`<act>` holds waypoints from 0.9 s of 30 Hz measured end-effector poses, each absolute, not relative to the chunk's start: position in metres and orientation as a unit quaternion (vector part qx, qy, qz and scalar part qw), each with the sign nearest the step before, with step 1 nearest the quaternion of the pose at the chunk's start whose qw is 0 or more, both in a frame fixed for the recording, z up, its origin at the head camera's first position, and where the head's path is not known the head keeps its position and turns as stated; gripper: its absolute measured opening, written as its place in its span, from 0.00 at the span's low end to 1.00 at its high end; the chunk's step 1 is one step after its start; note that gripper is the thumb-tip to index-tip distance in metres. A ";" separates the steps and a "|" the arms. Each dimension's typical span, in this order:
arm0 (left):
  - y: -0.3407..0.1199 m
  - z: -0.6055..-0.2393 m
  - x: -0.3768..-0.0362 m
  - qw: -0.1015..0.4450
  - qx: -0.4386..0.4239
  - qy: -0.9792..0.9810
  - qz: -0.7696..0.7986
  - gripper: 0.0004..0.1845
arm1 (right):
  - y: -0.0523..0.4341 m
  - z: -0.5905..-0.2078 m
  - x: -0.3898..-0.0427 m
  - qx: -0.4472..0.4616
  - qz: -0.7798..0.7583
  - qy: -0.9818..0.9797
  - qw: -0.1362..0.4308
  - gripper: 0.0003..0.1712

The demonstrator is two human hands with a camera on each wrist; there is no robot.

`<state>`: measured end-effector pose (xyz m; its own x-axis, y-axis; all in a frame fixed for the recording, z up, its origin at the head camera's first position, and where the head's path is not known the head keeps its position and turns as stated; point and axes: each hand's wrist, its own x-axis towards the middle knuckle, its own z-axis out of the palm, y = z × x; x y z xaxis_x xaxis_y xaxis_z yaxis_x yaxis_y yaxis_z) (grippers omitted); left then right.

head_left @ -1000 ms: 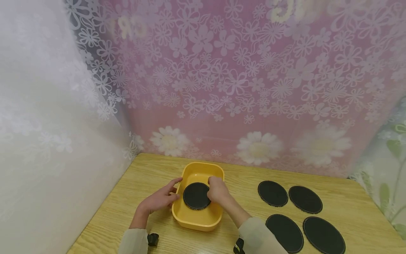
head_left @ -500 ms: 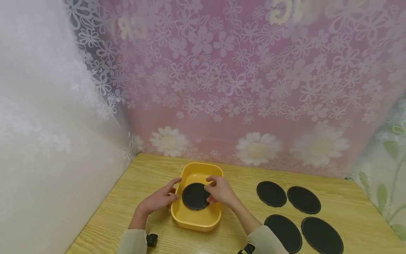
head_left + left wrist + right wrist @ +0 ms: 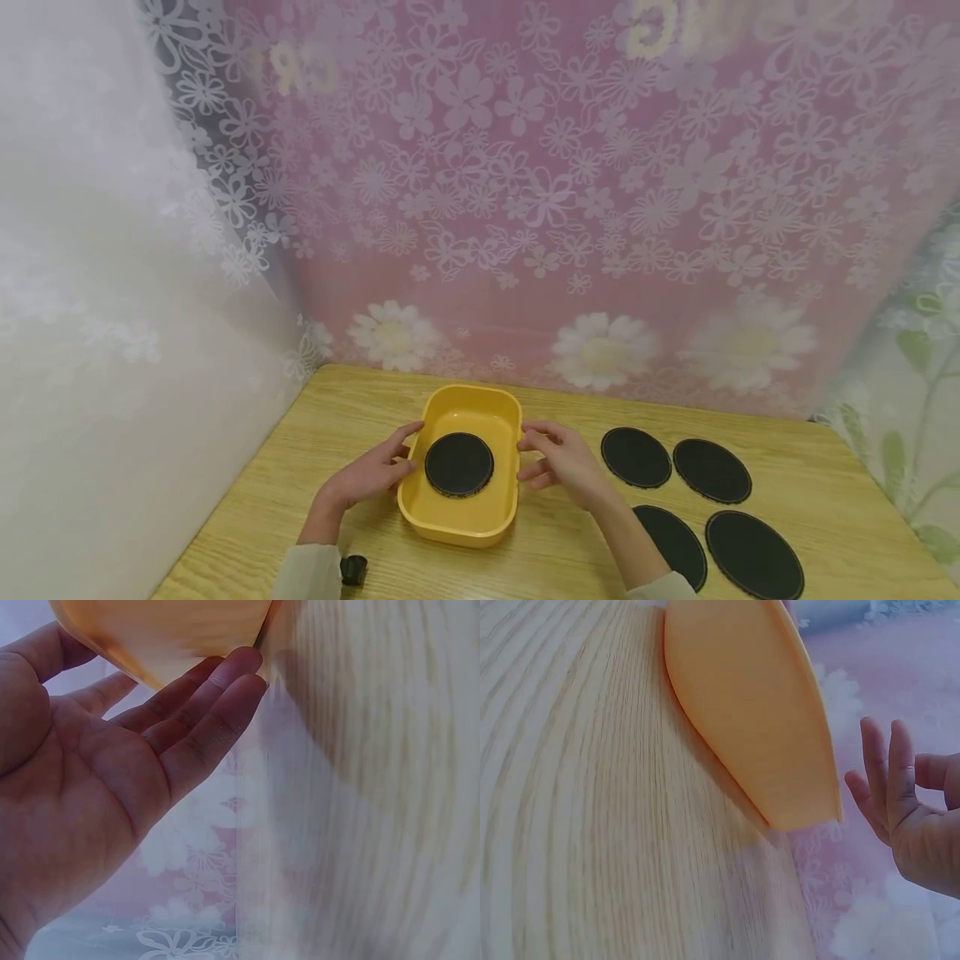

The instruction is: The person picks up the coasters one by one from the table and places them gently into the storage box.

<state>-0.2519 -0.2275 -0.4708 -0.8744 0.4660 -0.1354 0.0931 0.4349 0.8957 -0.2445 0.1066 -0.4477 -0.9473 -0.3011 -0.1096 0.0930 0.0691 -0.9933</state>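
A yellow plastic tub [image 3: 459,523] stands on the wooden table [image 3: 360,408], with a round black pad [image 3: 459,464] lying flat inside it. My left hand [image 3: 375,471] rests against the tub's left wall [image 3: 157,637] with its fingers [image 3: 202,712] straight. My right hand [image 3: 558,458] hovers just right of the tub, fingers spread and holding nothing. The right wrist view shows that hand [image 3: 911,810] apart from the tub's outer wall [image 3: 757,720].
Several more round black pads [image 3: 636,457] lie on the table to the right of the tub, one [image 3: 675,546] partly hidden by my right forearm. Flowered curtains [image 3: 525,208] close off the back and left sides of the table.
My right hand let go of the black pad and drew back to the right, out of the tub. The pad now lies flat in the tub. The left hand stayed put.
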 end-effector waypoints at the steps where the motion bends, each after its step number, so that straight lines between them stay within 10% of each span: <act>1: -0.227 -0.470 -0.252 0.185 0.170 0.825 0.506 0.35 | 0.112 -0.447 -0.243 -0.066 -0.679 0.717 0.142 0.31; 27: -0.217 -0.471 -0.248 0.172 0.173 0.828 0.506 0.34 | 0.252 -0.454 -0.196 -0.050 -0.559 0.811 0.165 0.38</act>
<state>-0.2483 -0.2167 -0.4708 -0.8813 0.4597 -0.1094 0.1125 0.4290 0.8963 -0.1955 0.2523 -0.4543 -0.9407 -0.2649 -0.2119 0.1038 0.3698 -0.9233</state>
